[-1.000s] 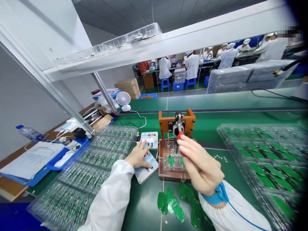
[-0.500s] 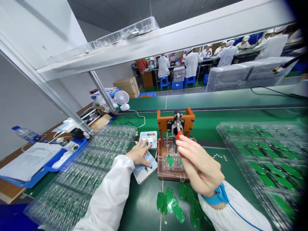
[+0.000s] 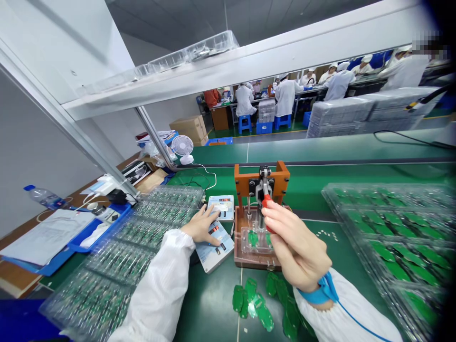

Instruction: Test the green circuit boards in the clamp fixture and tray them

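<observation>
My left hand is spread over two small white meters with red digits, the nearer meter partly under its fingers and the farther meter beyond them. My right hand, with a blue band at the wrist, is wrapped round the red handle of a clamp on a press fixture with an orange frame. Under the clamp, green boards sit beneath a clear plate on the brown base. Loose green boards lie on the table in front of the fixture.
Clear trays of green boards stand at left and right. A white fan stands behind the meters. A blue bin and a bottle are at far left. A shelf crosses above; people in white work beyond.
My left hand has shifted slightly left, uncovering more of the nearer meter's red digits. My right hand stays on the handle. The whole view has dropped a little in the picture.
</observation>
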Demonstrator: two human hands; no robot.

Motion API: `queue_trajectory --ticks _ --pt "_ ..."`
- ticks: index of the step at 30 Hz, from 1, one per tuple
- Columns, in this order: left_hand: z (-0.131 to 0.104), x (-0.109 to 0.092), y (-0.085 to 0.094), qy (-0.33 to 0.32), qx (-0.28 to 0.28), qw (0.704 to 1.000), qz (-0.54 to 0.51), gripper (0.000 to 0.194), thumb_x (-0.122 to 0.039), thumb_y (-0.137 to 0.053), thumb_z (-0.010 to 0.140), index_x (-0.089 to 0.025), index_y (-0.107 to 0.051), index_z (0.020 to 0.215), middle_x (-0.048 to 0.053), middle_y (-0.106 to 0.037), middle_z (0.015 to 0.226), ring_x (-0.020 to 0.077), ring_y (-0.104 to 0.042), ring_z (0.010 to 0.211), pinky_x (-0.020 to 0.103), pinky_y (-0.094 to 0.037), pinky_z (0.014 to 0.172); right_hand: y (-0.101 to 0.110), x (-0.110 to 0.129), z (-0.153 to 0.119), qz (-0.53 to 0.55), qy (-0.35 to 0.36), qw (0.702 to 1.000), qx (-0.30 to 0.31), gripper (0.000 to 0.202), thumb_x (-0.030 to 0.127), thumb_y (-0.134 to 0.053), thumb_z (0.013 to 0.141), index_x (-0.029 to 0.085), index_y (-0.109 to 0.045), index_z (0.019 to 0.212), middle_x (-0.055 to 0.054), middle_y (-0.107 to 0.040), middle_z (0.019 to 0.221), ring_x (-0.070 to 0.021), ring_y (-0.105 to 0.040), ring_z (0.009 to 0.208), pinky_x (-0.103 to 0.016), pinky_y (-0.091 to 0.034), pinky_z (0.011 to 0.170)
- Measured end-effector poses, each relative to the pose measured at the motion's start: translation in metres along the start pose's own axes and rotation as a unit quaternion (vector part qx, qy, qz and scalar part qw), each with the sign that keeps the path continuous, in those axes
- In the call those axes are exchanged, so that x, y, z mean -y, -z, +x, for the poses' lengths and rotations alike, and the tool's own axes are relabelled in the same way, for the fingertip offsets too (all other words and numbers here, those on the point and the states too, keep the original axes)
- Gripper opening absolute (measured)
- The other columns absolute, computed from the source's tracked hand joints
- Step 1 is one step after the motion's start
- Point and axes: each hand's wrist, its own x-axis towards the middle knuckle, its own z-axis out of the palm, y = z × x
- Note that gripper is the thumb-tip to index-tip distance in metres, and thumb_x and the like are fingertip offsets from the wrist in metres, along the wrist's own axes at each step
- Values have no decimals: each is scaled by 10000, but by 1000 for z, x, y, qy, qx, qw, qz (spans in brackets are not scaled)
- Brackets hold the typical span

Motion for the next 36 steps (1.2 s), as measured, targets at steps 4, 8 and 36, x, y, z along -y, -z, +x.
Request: queue_trajectory --ticks 4,8,36 --pt "-1 4 -3 0 13 1000 11 1334 -652 -852 591 -212 -174 1652 128 77 1700 440 99 1551 585 -130 1261 0 0 0 -9 -1 1000 -5 539 -27 -584 871 228 -682 1335 -71 -753 1240 -317 -692 1212 -516 -641 983" --pt "1 2 -5 4 22 1000 16 1359 -659 -858 578 -205 -161 1653 135 72 1701 445 89 1552 592 -141 1256 -1 1 -1 -8 0 1000 -7 537 -33 -590 874 221 -678 1338 -72 -746 1255 -310 -687 1222 -518 -631 1001" --pt "-82 -95 -3 -113 -91 988 -60 286 -405 -771 848 -253 -697 1079 79 -732 1020 315 -702 999 458 -549 931 -8 3 -2 -5 -3 999 -33 517 -46 -595 879 223 -697 1308 -74 -749 1246 -295 -685 1227 -493 -614 1023"
